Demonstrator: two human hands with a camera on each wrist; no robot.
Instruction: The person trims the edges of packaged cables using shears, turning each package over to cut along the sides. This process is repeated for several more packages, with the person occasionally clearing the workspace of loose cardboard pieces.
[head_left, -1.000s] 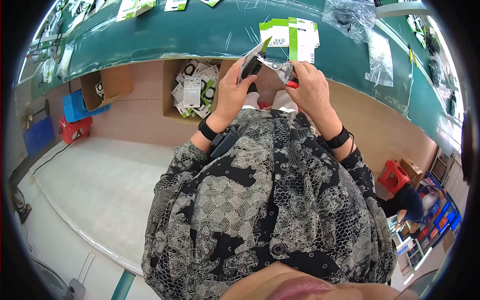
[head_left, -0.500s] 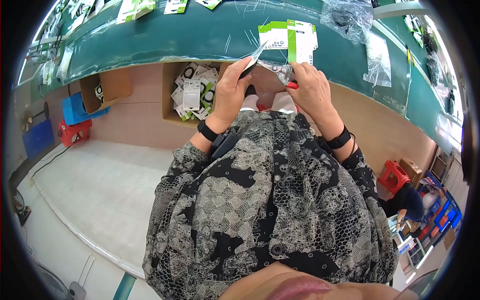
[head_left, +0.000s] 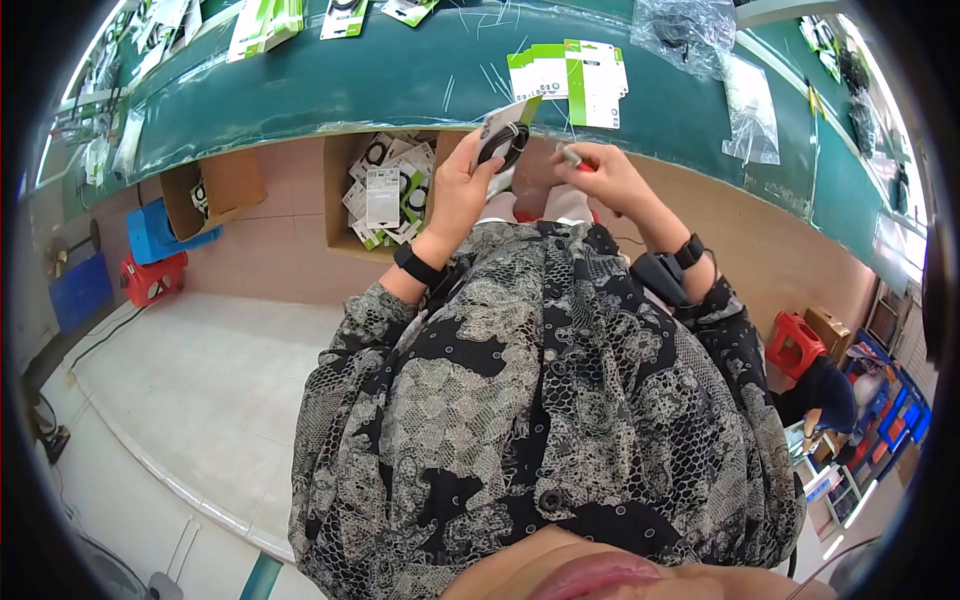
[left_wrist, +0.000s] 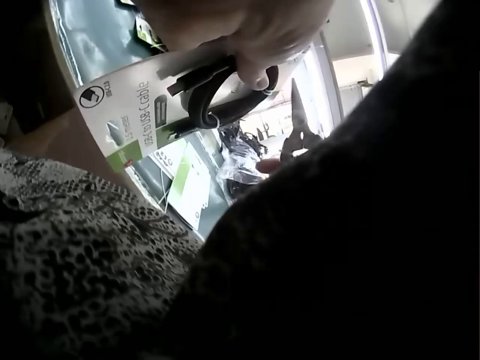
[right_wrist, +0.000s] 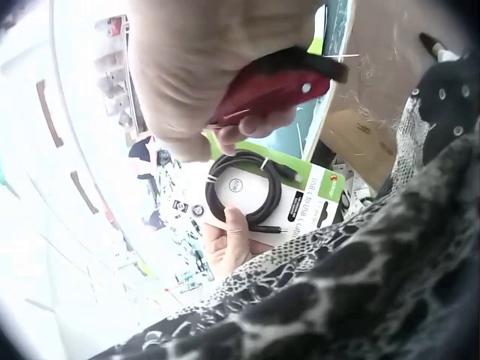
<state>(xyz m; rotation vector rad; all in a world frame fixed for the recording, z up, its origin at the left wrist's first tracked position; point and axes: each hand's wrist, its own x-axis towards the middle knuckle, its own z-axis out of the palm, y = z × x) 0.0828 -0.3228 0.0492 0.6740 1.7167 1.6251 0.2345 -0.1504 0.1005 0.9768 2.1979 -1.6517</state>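
Note:
My left hand [head_left: 458, 200] holds a white and green card [right_wrist: 319, 184] printed "USB-C to USB-C cable", its thumb over the front. A coiled black cable [head_left: 513, 143] lies on the card's face, bound by small white ties [right_wrist: 212, 178]. To the right, my right hand [head_left: 615, 180] grips red-handled pliers [right_wrist: 277, 94], their metal nose apart from the card. In the left wrist view the pliers' pointed nose [left_wrist: 298, 109] shows beyond the cable. Both hands are in front of the table's near edge, above my lap.
More white and green cards [head_left: 597, 85] lie on the green table [head_left: 400, 90]. A clear plastic bag with dark contents [head_left: 685, 35] sits farther right. Below the table, a cardboard box [head_left: 340, 215] holds several carded cables. A red stool [head_left: 795, 345] stands at the right.
The pliers have drawn back from the cable, and the right hand has turned so their nose shows less. The left hand has tilted the card, bringing the coil into clearer view.

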